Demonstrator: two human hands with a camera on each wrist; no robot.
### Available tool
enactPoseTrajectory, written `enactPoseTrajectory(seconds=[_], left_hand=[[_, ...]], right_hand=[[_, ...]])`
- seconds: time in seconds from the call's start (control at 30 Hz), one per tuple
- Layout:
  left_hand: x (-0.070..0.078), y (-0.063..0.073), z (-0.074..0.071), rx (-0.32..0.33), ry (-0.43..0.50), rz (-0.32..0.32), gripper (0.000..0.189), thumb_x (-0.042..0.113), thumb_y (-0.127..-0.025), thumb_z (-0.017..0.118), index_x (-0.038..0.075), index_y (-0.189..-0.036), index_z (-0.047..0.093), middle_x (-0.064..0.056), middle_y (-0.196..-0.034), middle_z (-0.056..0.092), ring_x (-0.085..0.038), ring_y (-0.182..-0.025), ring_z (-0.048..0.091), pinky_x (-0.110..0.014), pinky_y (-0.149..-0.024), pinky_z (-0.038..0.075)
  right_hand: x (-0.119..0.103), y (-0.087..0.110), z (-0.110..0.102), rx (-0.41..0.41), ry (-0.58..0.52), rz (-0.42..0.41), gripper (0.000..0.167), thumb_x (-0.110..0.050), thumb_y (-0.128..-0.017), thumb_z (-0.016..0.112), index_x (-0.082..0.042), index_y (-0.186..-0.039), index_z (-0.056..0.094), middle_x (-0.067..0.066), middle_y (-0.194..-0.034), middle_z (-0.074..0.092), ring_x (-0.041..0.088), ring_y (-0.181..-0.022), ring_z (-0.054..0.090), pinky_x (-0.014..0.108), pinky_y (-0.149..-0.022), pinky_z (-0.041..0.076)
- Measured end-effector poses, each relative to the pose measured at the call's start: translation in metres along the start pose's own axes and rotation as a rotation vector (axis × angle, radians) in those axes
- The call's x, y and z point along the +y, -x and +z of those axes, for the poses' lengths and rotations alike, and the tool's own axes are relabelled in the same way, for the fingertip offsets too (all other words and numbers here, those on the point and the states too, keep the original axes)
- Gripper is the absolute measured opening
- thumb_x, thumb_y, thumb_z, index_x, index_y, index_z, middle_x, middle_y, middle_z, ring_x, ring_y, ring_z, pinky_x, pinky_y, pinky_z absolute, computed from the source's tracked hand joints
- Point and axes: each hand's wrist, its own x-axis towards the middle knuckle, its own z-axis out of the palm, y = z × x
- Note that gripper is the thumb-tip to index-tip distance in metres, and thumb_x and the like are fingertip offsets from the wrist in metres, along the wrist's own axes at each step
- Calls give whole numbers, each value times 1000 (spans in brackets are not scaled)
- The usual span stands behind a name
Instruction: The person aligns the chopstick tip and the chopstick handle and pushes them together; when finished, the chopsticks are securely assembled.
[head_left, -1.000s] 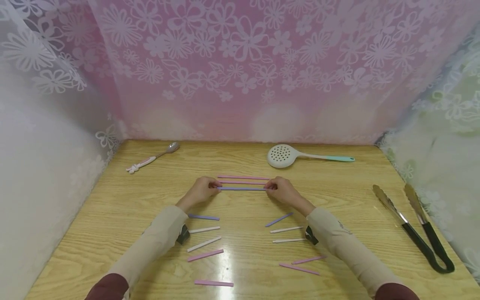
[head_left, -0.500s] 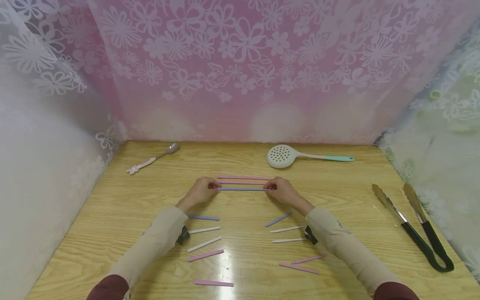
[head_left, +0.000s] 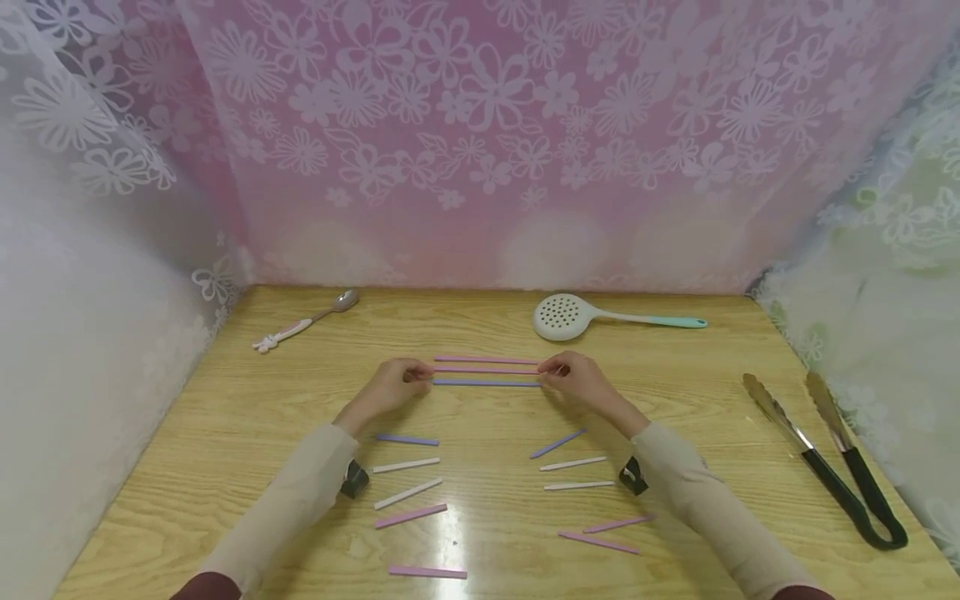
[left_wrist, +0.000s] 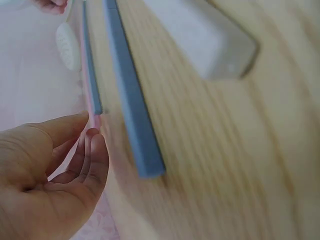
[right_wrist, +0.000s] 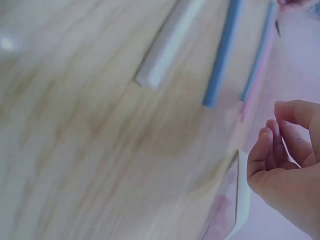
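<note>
Three long thin strips lie parallel across the middle of the table in the head view: a pink strip (head_left: pixel 486 361) farthest off, a second pink strip (head_left: pixel 486 370), and a blue strip (head_left: pixel 486 383) nearest. My left hand (head_left: pixel 393 385) is at their left ends, fingers loosely bent; the left wrist view shows its thumb and fingertips apart, right by the blue and pink ends. At the right ends is my right hand (head_left: pixel 576 379). In the right wrist view its thumb and fingers curve loosely with nothing between them, beside the strip ends.
Shorter blue, white and pink strips lie in two groups nearer me, including a left blue strip (head_left: pixel 407 440) and a right blue strip (head_left: pixel 557 443). Behind are a spoon (head_left: pixel 307 321) and a perforated skimmer (head_left: pixel 564 317). Black-handled tongs (head_left: pixel 847 467) lie spread at the right.
Both hands have let go of the long blue strip's ends and drawn slightly outward. The blue strip stays lying in front of the two pink ones.
</note>
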Motion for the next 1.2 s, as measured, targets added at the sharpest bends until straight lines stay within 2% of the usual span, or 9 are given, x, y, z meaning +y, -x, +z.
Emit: enactPoseTrajectory(seconds=[0.2,0.4,0.6,0.8,0.9,1.03,1.2], left_hand=[[-2,12,-7,1,-13,41,23,5,-93,59,-5,-114,63,-16,-106,65,-27,-95,60,-39,-86,51],[-3,32,-10,-37,3,44,24,9,-94,59,-3,-113,64,-12,-104,66,-25,-97,59,-41,-88,50],[-9,50,-7,-74,30,37,28,19,-95,59,1,-116,64,-12,-114,66,-26,-104,60,-44,-92,48],[-15,59,-7,-101,32,71,30,22,-95,59,2,-116,65,-12,-115,66,-28,-106,61,-45,-93,48],[-18,64,-7,-122,46,82,29,21,-94,60,2,-115,65,-12,-113,67,-29,-107,61,-46,-93,48],[-21,67,-7,-164,88,97,28,19,-93,61,1,-115,65,-13,-114,66,-30,-108,59,-44,-94,48],[-23,69,-5,-212,119,115,29,18,-93,62,0,-115,64,-14,-114,64,-29,-107,58,-35,-92,50]], right_hand=[[2,14,-11,-15,-38,11,18,-10,-92,61,2,-104,68,11,-93,64,21,-84,57,32,-72,47],[9,33,-14,-132,-77,0,23,-16,-90,65,1,-106,67,7,-93,64,18,-84,56,30,-73,48],[15,50,-12,-249,-101,-26,28,-17,-88,69,0,-109,65,8,-101,63,18,-90,56,32,-79,48],[18,62,-10,-269,-73,-61,27,-18,-87,70,0,-108,65,10,-105,65,27,-100,59,43,-90,48],[20,66,-10,-274,-80,-76,27,-16,-86,70,0,-107,65,9,-105,64,27,-101,59,38,-90,48],[23,69,-8,-279,-106,-95,25,-14,-85,72,-1,-105,67,7,-102,63,21,-97,56,27,-85,47],[26,70,-6,-278,-124,-155,19,-11,-84,72,0,-100,70,9,-96,61,19,-90,54,24,-78,47]])
